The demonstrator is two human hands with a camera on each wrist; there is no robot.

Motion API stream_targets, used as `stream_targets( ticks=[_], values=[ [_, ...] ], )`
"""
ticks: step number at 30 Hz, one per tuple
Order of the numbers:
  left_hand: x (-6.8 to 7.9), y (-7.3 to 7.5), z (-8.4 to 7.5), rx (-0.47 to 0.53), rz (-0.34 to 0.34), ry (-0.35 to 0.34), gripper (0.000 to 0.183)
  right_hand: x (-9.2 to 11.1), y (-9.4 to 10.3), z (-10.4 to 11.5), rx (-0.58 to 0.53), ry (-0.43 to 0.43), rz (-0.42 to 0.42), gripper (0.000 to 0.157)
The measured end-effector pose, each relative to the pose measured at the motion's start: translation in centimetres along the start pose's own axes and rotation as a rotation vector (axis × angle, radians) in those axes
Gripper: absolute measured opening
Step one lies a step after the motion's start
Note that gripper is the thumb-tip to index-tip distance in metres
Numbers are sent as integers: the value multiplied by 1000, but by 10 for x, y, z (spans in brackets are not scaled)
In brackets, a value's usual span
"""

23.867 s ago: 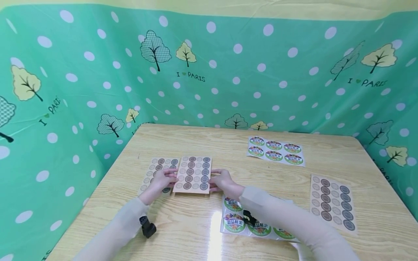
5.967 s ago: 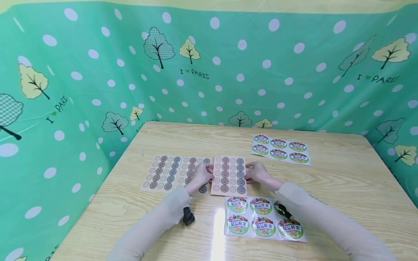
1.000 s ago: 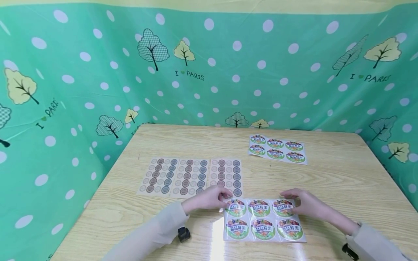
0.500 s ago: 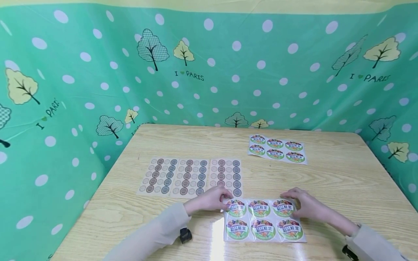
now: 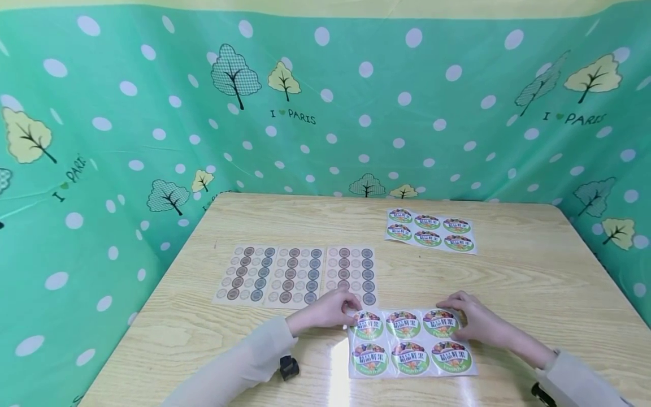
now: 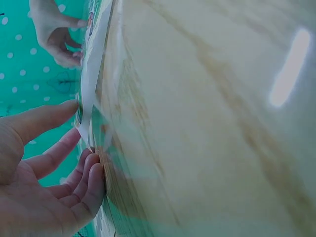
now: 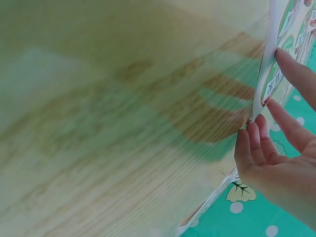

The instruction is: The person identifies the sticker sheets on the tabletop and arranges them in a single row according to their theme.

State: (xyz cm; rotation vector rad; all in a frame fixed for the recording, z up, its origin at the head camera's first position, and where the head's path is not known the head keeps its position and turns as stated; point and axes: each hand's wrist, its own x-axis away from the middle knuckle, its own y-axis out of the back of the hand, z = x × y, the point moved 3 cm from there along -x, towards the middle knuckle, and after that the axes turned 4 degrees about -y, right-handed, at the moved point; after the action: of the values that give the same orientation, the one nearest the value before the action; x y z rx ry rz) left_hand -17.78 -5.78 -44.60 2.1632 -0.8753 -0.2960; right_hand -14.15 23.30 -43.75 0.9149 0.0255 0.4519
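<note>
A white sheet of round fruit stickers lies on the near part of the table, two rows of three labels up. My left hand pinches its upper left corner, and my right hand has the upper right corner between thumb and index. In the left wrist view the left thumb presses on the printed face while the other fingers bend against the tabletop. The right wrist view gives much the same hold, with the right thumb on a label and the curled fingers beside the sheet edge.
Three tan sheets of small round stamp-like stickers stand in a row: left sheet, middle sheet, right sheet. A second fruit sticker sheet lies farther back. Green dotted cloth hangs behind the wooden table.
Earlier both hands held a second, then a third tan sheet; these now lie in a row, the third brought from the right. Both hands have since moved to the near fruit sheet, almost still this last second.
</note>
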Motion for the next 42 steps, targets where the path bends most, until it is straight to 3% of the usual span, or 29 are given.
stream_targets(
  ticks=[14,29,38,42],
  values=[
    [-1,-1,-3,158,5,10,17,-1,2,3,13,8,14,53],
    [0,1,-7,207,-4,51,16,-1,2,0,-80,-24,-27,48],
    [0,-1,-4,242,-13,27,15,-3,5,-3,-130,-62,-30,33],
    [1,1,-5,241,-20,-13,14,-4,7,-4,-167,-70,-17,27]
  ],
)
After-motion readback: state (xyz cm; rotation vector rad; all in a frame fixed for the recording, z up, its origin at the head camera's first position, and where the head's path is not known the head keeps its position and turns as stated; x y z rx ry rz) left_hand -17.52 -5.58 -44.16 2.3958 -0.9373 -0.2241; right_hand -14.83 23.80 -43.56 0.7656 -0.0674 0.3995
